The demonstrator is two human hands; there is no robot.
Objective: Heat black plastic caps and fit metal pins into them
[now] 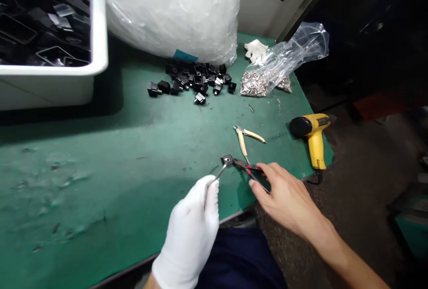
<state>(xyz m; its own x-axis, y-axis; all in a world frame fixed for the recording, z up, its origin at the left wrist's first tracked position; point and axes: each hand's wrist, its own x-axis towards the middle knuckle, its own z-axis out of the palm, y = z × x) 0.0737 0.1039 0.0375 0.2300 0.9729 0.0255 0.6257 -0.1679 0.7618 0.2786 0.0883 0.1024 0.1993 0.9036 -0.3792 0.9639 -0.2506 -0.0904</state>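
Observation:
My left hand (192,231), in a white glove, is closed around a thin metal rod (221,171). The rod's far end meets a small black plastic part (227,160). My bare right hand (284,193) grips pliers (249,167) with dark handles marked in red. Their jaws point left and reach the edge of the black part; whether they are clamped on it I cannot tell. Just beyond the pliers, a pair of cream-handled cutters (243,139) lies with its handles spread.
Several black plastic pieces (197,79) are heaped before a large plastic bag (174,8). A white bin (99,26) of black parts stands at left. Bagged small metal pins (256,83) lie at the back right. A yellow heat gun (314,139) rests by the green table's (110,159) right edge.

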